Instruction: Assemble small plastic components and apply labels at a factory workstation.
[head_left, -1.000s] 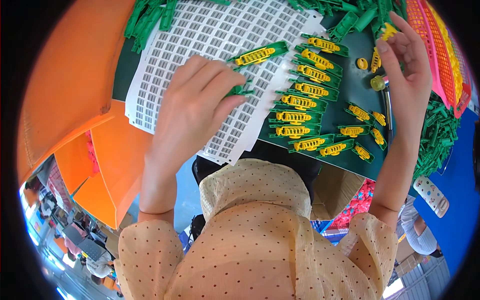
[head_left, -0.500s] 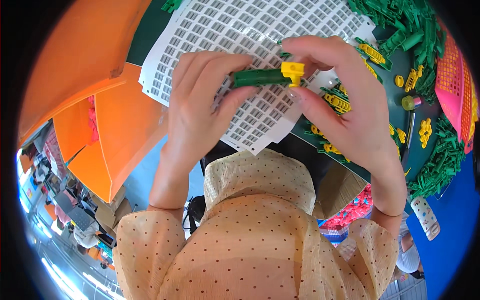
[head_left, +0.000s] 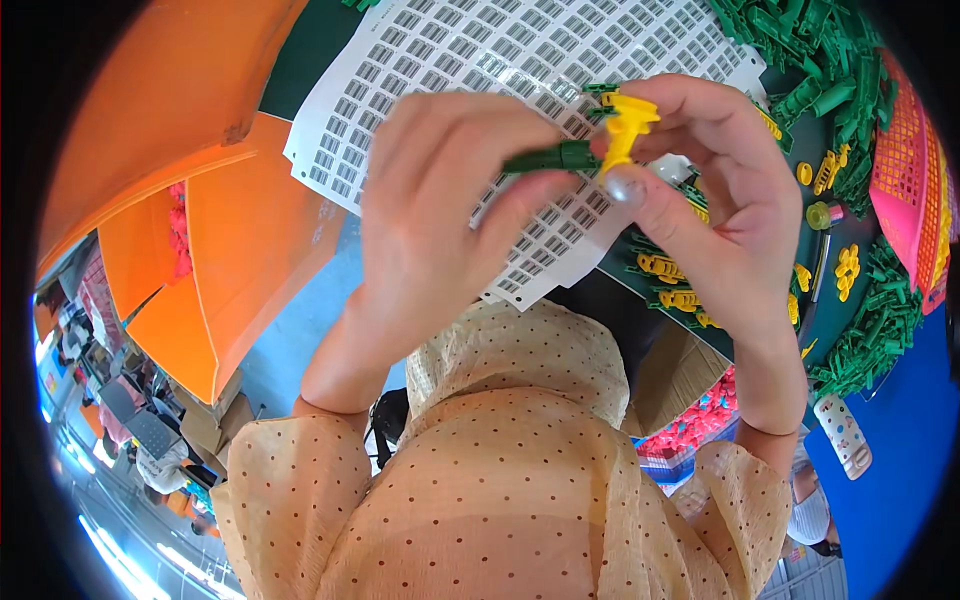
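— What have I got in hand?

— My left hand [head_left: 440, 230] is pinched shut on a green stick [head_left: 555, 158], held up above the white label sheet [head_left: 520, 60]. My right hand [head_left: 720, 210] has its fingertips closed on a yellow clip [head_left: 625, 125], which touches the stick's end.

— How do I seat it well?

— I'd judge: keep the stick level, line the clip square with the tip, then press straight on, not twisting. Finished pieces [head_left: 672, 282] lie on the green table [head_left: 840, 330].
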